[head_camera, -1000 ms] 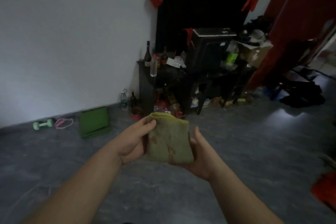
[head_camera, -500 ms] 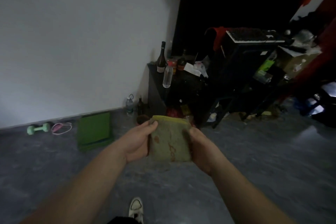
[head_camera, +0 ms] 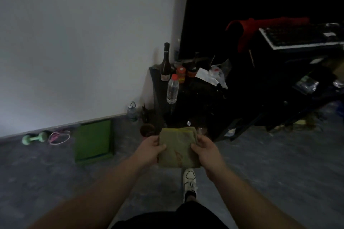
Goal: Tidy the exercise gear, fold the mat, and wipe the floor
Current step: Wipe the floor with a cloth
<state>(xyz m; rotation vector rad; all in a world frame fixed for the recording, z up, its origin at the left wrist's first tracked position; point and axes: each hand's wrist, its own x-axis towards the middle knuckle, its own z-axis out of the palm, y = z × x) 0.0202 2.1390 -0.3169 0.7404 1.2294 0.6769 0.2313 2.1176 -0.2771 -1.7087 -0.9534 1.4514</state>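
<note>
I hold a folded olive-green cloth in front of me, above the grey floor. My left hand grips its left edge and my right hand grips its right edge. The green mat lies folded on the floor by the wall, to the left. A mint-green dumbbell and a pink skipping rope lie further left along the wall.
A black table stands just beyond the cloth, carrying a wine bottle, a plastic water bottle and jars. Another bottle stands on the floor by the wall. A keyboard lies at the right. My white shoe is below the cloth.
I have stepped closer to the black table, which now looms larger. My view has tilted down and my shoe has come into sight. Both hands keep hold of the cloth.
</note>
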